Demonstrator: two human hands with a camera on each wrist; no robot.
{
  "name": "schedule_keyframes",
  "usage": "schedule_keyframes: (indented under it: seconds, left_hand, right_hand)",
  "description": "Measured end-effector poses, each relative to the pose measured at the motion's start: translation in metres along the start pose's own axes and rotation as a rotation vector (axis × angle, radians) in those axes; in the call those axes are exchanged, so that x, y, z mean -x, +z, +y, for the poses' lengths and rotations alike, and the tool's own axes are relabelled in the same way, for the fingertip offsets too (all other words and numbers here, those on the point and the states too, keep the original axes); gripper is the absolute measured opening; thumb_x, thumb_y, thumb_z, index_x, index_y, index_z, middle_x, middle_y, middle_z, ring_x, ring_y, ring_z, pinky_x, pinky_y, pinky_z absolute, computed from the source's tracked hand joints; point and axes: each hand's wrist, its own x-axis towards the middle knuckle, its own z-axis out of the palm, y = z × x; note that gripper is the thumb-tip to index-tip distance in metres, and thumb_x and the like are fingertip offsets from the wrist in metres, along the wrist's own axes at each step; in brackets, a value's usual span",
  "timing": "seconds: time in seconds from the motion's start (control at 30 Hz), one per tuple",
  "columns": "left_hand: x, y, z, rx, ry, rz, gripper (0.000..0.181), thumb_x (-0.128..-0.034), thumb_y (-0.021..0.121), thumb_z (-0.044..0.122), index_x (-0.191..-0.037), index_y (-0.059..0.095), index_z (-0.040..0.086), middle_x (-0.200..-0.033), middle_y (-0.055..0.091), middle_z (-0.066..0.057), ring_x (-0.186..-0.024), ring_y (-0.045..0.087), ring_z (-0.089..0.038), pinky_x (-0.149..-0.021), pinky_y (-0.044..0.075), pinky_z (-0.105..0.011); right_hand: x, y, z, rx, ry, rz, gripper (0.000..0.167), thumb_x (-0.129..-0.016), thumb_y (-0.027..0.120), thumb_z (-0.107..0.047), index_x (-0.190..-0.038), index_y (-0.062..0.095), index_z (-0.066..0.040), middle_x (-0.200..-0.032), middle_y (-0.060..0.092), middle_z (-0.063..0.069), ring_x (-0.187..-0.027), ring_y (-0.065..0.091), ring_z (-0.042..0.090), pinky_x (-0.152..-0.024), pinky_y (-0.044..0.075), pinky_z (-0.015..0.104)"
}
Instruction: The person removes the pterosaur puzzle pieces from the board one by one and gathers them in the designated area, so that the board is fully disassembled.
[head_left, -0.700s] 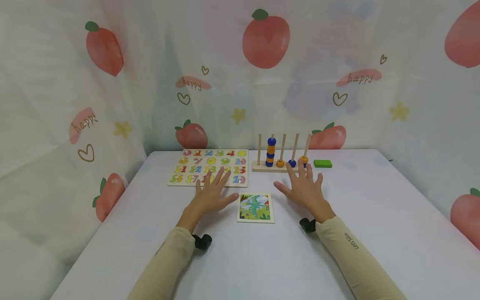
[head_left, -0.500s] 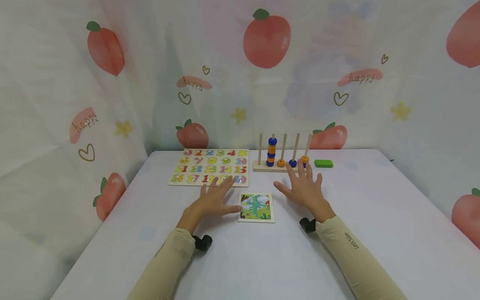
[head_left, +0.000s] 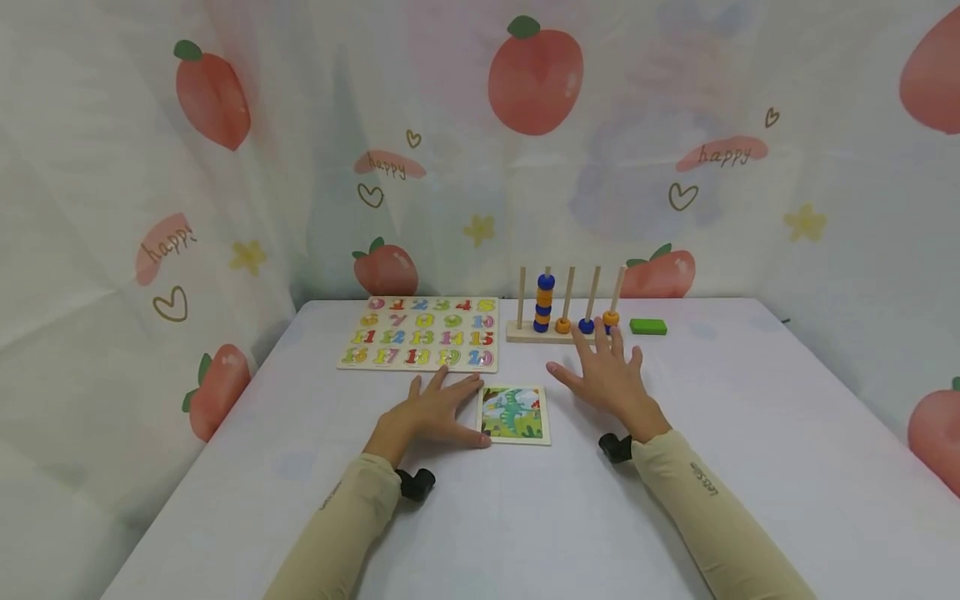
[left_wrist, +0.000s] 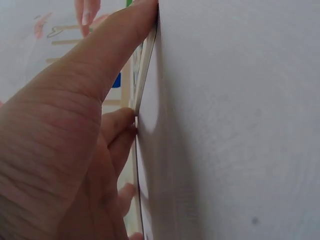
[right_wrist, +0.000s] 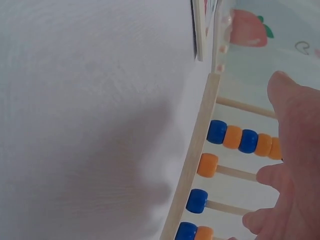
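Observation:
A small square picture puzzle (head_left: 517,412) with a green dinosaur lies flat on the white table. My left hand (head_left: 431,417) is at its left side, thumb at the near edge and forefinger at the far left corner. In the left wrist view, the thumb and fingertips (left_wrist: 118,122) meet opposite ends of the thin puzzle edge (left_wrist: 145,67), pinching it. Fingers spread, my right hand (head_left: 611,379) hovers right of the puzzle and holds nothing. Its nearest object is the wooden bead rack (right_wrist: 195,145), behind its fingers in the right wrist view.
A wooden number board (head_left: 408,332) lies at the back left. Beside it stands the rack's row of pegs with blue and orange beads (head_left: 544,300). A green block (head_left: 648,327) sits right of the rack. Patterned cloth (head_left: 465,100) encloses the table's back and sides.
My left hand has come down from over the number board towards me, to the puzzle's left side, its thumb now at the near edge. The right hand stays almost still.

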Motion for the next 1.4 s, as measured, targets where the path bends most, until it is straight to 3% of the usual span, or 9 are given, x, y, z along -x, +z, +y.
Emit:
schedule_keyframes:
  seconds: [0.2, 0.43, 0.67, 0.97, 1.17, 1.4]
  left_hand:
    - [-0.001, -0.003, 0.002, 0.003, -0.009, 0.032, 0.104, -0.0839, 0.078, 0.071, -0.169, 0.036, 0.028, -0.176, 0.027, 0.005, -0.164, 0.0, -0.038, -0.126, -0.004, -0.067]
    - [-0.006, -0.001, -0.002, -0.014, 0.006, 0.04, 0.104, -0.0852, 0.076, 0.072, -0.17, 0.035, 0.027, -0.177, 0.023, 0.009, -0.164, -0.001, -0.039, -0.125, -0.003, -0.07]
    - [-0.011, 0.001, -0.005, -0.002, -0.01, 0.014, 0.106, -0.0847, 0.076, 0.073, -0.171, 0.033, 0.029, -0.178, 0.02, 0.009, -0.164, -0.004, -0.038, -0.125, -0.005, -0.069]
    - [-0.009, 0.002, 0.0, 0.029, -0.006, 0.026, 0.105, -0.0858, 0.078, 0.071, -0.17, 0.034, 0.027, -0.178, 0.021, 0.006, -0.164, -0.004, -0.036, -0.127, -0.004, -0.066]
    - [-0.006, 0.003, 0.001, 0.019, -0.009, 0.03, 0.105, -0.0868, 0.077, 0.071, -0.171, 0.033, 0.024, -0.178, 0.021, 0.004, -0.164, -0.002, -0.035, -0.128, -0.002, -0.065]
    - [-0.005, 0.002, -0.003, 0.031, -0.005, 0.018, 0.105, -0.0874, 0.075, 0.072, -0.171, 0.032, 0.026, -0.178, 0.02, 0.005, -0.165, -0.003, -0.034, -0.128, -0.003, -0.064]
  right_hand:
    - [-0.003, -0.001, -0.003, 0.002, -0.019, 0.013, 0.096, -0.104, 0.057, -0.063, -0.17, 0.022, -0.005, -0.174, -0.001, 0.032, -0.158, -0.002, 0.056, -0.117, 0.002, 0.083]
    - [-0.005, -0.002, -0.016, -0.037, -0.069, -0.002, 0.09, -0.106, 0.056, -0.06, -0.169, 0.027, -0.002, -0.173, 0.009, 0.033, -0.158, 0.008, 0.057, -0.118, 0.012, 0.081]
    - [-0.008, -0.005, -0.035, -0.106, -0.152, -0.041, 0.079, -0.107, 0.061, -0.05, -0.165, 0.037, -0.001, -0.17, 0.024, 0.033, -0.155, 0.025, 0.055, -0.117, 0.026, 0.078]
    - [-0.01, -0.005, -0.054, -0.227, -0.29, -0.09, 0.065, -0.108, 0.065, -0.034, -0.16, 0.046, -0.001, -0.164, 0.04, 0.028, -0.152, 0.037, 0.049, -0.118, 0.035, 0.068]
    - [-0.012, -0.001, -0.068, -0.236, -0.377, -0.106, 0.058, -0.107, 0.068, -0.029, -0.153, 0.054, 0.003, -0.157, 0.049, 0.03, -0.146, 0.045, 0.047, -0.117, 0.039, 0.064]
    - [-0.016, 0.008, -0.079, -0.227, -0.415, -0.174, 0.047, -0.106, 0.07, -0.022, -0.146, 0.063, 0.002, -0.149, 0.056, 0.027, -0.14, 0.051, 0.044, -0.117, 0.041, 0.06]
